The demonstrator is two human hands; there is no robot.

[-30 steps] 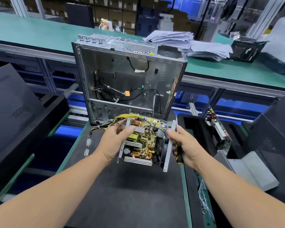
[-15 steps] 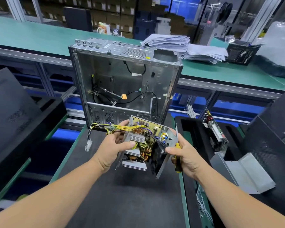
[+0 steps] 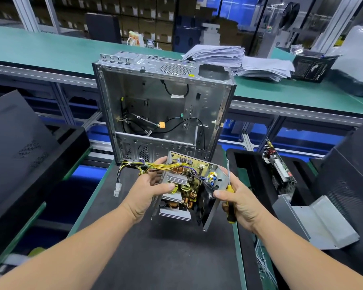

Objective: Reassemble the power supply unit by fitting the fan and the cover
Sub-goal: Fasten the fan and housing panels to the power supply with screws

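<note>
Power supply unit open, circuit board exposed inside.
My left hand grips its side; my right hand clasps its edge and a screwdriver.

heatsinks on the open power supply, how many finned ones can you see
3: one heatsink beside the left hand, one mid-board, one at the near end. Others may be hidden.

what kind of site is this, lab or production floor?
Most likely a production or rework floor for computers: long green-topped benches on aluminium framing, a stripped PC case standing on the mat, the open power supply in both hands, stacked cartons behind.
</note>
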